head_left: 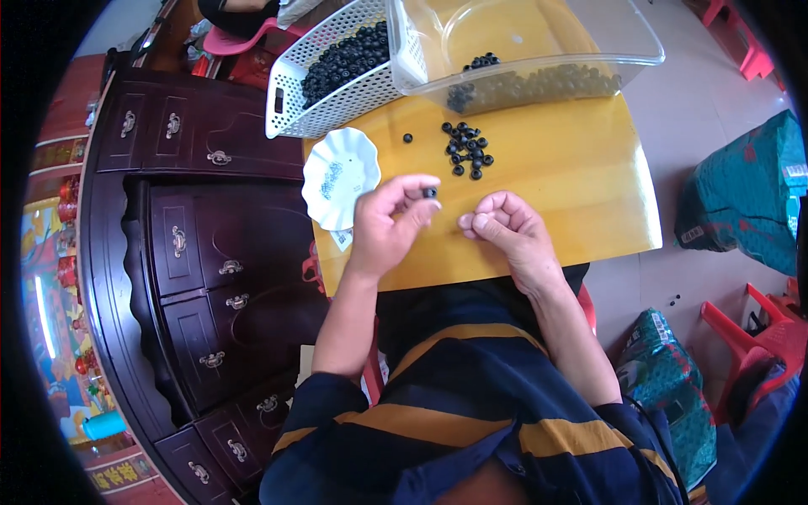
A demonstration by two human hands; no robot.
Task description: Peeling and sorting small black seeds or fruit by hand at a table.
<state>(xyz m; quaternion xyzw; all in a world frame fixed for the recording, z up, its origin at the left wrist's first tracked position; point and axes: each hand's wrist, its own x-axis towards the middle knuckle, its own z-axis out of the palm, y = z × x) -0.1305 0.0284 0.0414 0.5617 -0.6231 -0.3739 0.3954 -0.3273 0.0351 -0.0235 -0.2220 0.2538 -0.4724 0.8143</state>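
Black and ring-shaped, a small bead [430, 193] sits pinched between the thumb and fingertips of the left hand [385, 225], held just above the yellow worktop [572, 194]. Close beside it, the right hand [505, 227] is curled with thumb and forefinger pressed together; whether anything lies between them is too small to tell. Beyond the hands a loose cluster of black beads [467, 151] lies on the worktop, with one stray bead [407, 137] off to its left. A white scalloped dish [338, 177] overhangs the worktop's left edge. Farther back stand a white perforated basket [337, 71] and a clear plastic tub [539, 50], both holding more black beads.
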